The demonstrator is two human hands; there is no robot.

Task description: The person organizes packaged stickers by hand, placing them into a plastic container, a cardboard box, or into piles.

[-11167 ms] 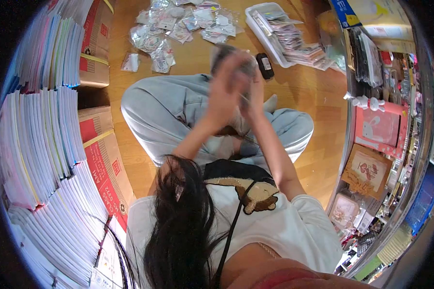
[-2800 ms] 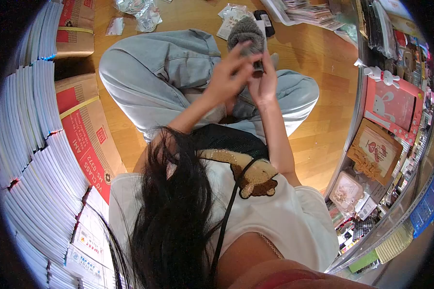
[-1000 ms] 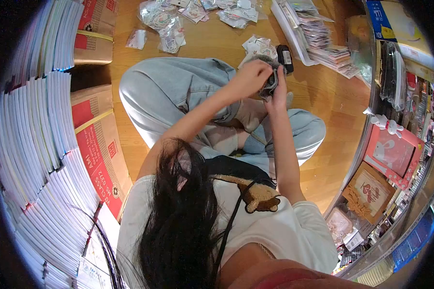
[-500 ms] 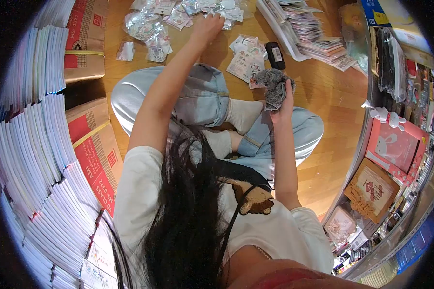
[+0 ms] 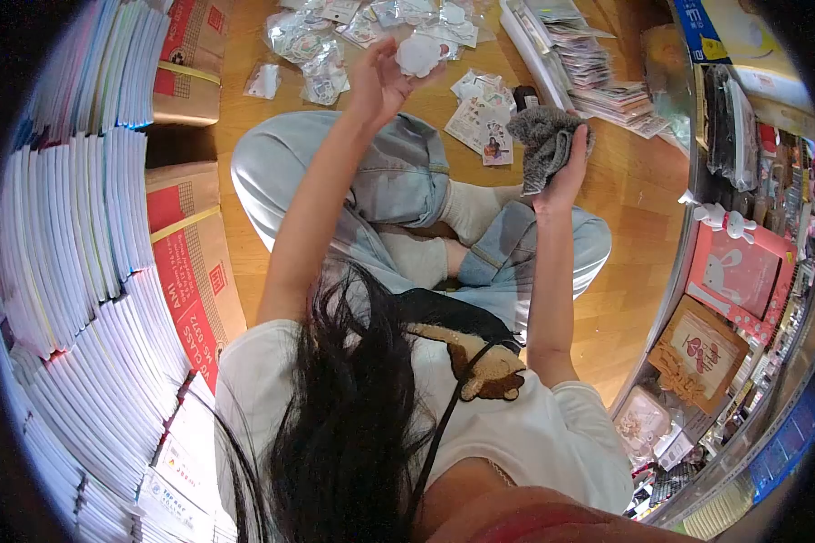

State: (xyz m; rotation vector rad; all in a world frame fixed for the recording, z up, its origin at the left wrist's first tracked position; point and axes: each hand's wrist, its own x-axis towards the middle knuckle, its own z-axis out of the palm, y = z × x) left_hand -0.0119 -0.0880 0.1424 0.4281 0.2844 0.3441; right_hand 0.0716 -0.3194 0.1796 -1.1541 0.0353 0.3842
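Pinched in the fingers of my left hand [image 5: 378, 88] is a white scallop-edged sticker packet [image 5: 418, 56], raised above the floor beyond my knee. A crumpled grey cloth [image 5: 543, 140] is gripped in my right hand [image 5: 566, 176], over my right lower leg. Just past that cloth, a dark object [image 5: 524, 96] shows only in part; the cloth hides the rest. Printed sticker sheets [image 5: 482, 122] lie on the floor between my two hands. Behind my left hand spreads a pile of clear-bagged stickers [image 5: 312, 41], and one small bagged piece [image 5: 263, 80] lies apart from it.
A white tray [image 5: 536, 45] with stacked sticker packs [image 5: 578, 63] stands at the far right. Tall stacks of books [image 5: 72, 217] and cardboard boxes [image 5: 190, 231] line the left side. On the right, a shelf holds a pink bunny frame [image 5: 738, 276] and a wooden frame [image 5: 697, 353].
My left hand has lifted from the sticker pile and come nearer, now holding the white packet. The cloth in my right hand now covers more of the dark object as the view shifts.
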